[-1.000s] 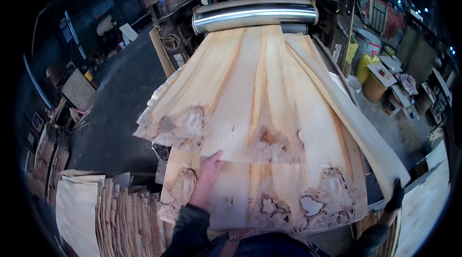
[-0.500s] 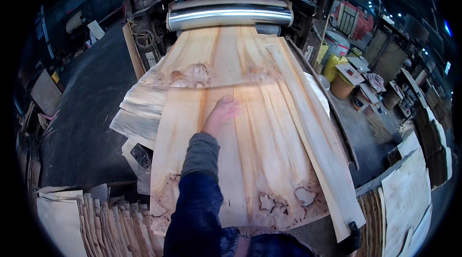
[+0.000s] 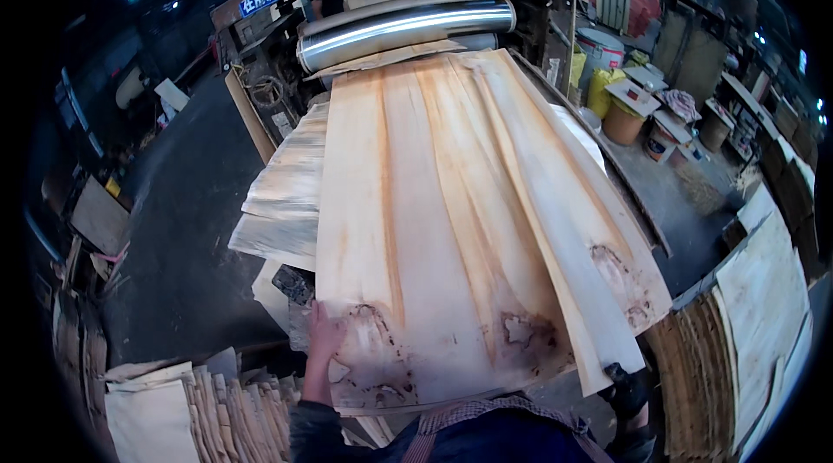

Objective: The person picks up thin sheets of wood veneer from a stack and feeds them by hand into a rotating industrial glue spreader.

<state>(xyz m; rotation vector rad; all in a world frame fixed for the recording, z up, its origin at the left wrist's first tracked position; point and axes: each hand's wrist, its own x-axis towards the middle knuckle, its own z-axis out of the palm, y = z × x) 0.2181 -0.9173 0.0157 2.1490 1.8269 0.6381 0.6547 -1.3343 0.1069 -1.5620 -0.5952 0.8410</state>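
A wide, pale wood veneer sheet with brown streaks and ragged knot holes at its near end lies in front of me. Bare, my left hand is at its left edge near the close corner, fingers closed on the edge. A narrower veneer strip lies lengthwise over the right part, its near end curled up. My right hand, in a black glove, grips that strip's near right corner; its fingertips are partly hidden. The far ends of the sheets lie by a shiny metal roller.
Veneer stacks stand at the near left and near right. Crumpled pale sheets stick out on the left. Buckets and a yellow sack stand at right. Someone in dark clothes is beyond the roller.
My left hand has drawn back from the sheet's middle to its near left edge. The upper sheet's ragged cross edge has moved away to the roller. My right hand still grips the strip.
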